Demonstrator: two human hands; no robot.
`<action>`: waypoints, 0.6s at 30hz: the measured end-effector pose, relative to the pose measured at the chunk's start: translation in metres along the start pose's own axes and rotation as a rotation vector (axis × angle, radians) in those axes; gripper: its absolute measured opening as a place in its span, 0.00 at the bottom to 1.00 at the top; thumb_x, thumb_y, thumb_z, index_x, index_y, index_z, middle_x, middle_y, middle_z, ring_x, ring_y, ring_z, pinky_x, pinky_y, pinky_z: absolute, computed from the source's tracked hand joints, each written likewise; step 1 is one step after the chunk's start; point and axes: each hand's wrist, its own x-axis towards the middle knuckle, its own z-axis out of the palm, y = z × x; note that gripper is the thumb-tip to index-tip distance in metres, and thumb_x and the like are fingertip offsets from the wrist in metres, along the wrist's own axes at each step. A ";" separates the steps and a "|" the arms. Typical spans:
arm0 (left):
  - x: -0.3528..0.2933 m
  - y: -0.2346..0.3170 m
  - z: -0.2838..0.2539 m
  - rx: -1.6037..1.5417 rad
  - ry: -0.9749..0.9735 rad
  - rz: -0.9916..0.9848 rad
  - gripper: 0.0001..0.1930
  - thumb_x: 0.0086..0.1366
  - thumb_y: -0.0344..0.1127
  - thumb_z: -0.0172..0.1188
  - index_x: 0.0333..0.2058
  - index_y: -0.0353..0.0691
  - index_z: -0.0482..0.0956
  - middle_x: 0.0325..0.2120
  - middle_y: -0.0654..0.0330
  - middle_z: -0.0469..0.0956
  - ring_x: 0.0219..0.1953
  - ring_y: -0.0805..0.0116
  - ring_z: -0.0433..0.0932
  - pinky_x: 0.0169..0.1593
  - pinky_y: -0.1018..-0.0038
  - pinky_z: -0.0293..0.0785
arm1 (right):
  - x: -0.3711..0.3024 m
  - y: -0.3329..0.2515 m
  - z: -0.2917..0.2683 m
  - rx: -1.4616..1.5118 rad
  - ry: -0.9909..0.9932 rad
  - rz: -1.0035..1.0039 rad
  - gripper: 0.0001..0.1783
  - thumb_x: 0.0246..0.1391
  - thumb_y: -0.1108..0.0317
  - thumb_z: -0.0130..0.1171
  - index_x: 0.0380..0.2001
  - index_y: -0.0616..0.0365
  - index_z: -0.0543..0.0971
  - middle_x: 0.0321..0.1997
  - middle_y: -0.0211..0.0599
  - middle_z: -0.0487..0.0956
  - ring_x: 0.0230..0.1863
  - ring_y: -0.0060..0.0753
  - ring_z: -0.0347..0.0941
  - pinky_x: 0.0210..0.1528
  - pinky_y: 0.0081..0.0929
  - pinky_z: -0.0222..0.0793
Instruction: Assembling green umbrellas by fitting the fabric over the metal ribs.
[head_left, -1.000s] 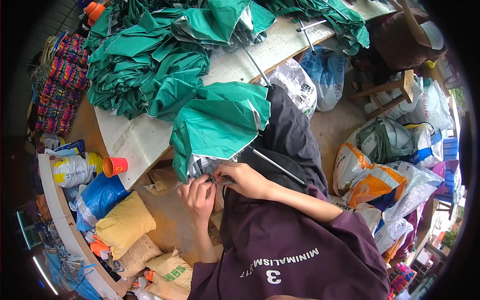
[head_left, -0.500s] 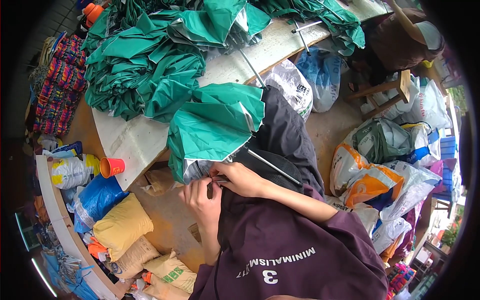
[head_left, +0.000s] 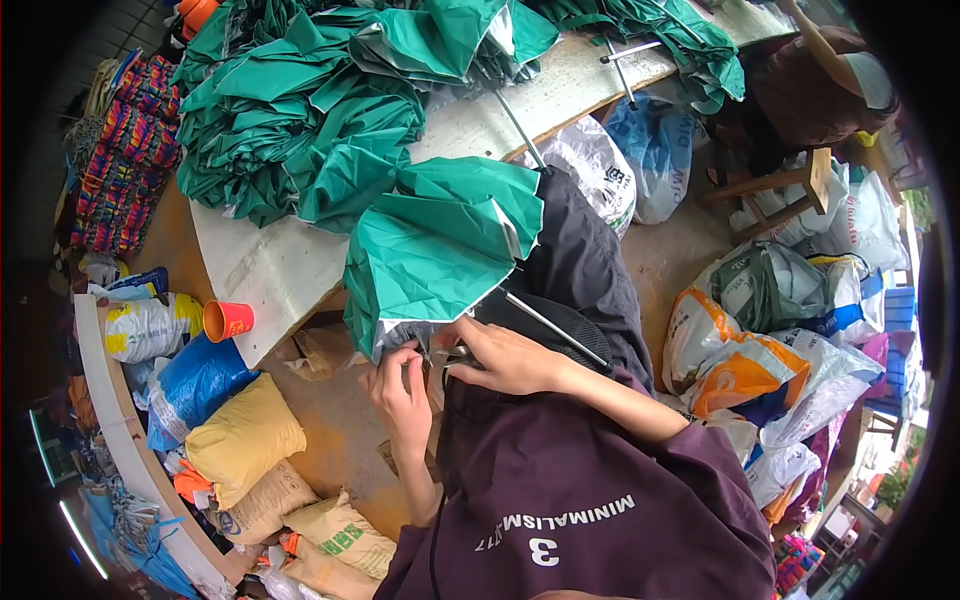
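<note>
A half-folded green umbrella (head_left: 440,255) with a silvery lining lies over my lap, its bare metal shaft (head_left: 555,328) pointing to the right. At its near edge, my left hand (head_left: 402,388) is closed, thumb and forefinger pinching at the silvery hem. Close beside it on the right, my right hand (head_left: 508,358) is closed too, with its fingertips partly behind the canopy edge. Something small and shiny shows by its thumb, too small to name. A thin gap separates the two hands.
More green umbrellas (head_left: 290,120) lie heaped on the white table (head_left: 240,260), with an orange-red cup (head_left: 228,320) at its corner. Sacks (head_left: 245,440) stand on the left, stuffed plastic bags (head_left: 740,350) on the right. Another person (head_left: 825,85) sits at the far right by a wooden stool (head_left: 775,195).
My hands have moved apart slightly from where they met at the umbrella's edge. My right thumb has swung away from my left fingers. The whole view has shifted a little.
</note>
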 end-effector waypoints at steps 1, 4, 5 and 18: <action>-0.001 -0.001 0.000 -0.002 -0.001 -0.005 0.03 0.64 0.31 0.59 0.34 0.40 0.76 0.32 0.59 0.81 0.36 0.55 0.75 0.47 0.62 0.62 | 0.000 0.000 0.001 -0.030 0.000 -0.023 0.18 0.56 0.69 0.60 0.45 0.63 0.67 0.45 0.50 0.76 0.45 0.56 0.76 0.45 0.44 0.72; -0.002 -0.003 0.000 -0.008 -0.005 -0.013 0.03 0.64 0.31 0.59 0.34 0.40 0.76 0.32 0.59 0.82 0.36 0.55 0.75 0.48 0.62 0.62 | 0.002 -0.001 0.002 -0.093 0.001 -0.068 0.19 0.56 0.69 0.60 0.47 0.65 0.67 0.47 0.49 0.76 0.47 0.57 0.75 0.48 0.44 0.71; -0.002 -0.004 0.000 0.000 -0.006 -0.011 0.03 0.64 0.31 0.59 0.34 0.40 0.76 0.32 0.59 0.82 0.36 0.55 0.75 0.48 0.62 0.62 | 0.004 -0.002 0.002 -0.125 -0.005 -0.053 0.18 0.56 0.69 0.60 0.46 0.64 0.68 0.47 0.49 0.77 0.47 0.57 0.75 0.47 0.44 0.71; -0.001 0.000 0.002 0.026 -0.020 0.010 0.03 0.62 0.30 0.59 0.33 0.40 0.75 0.33 0.60 0.81 0.37 0.57 0.75 0.48 0.62 0.63 | 0.016 -0.005 -0.003 -0.221 -0.117 0.101 0.15 0.59 0.66 0.58 0.47 0.59 0.72 0.46 0.46 0.80 0.45 0.51 0.78 0.45 0.41 0.72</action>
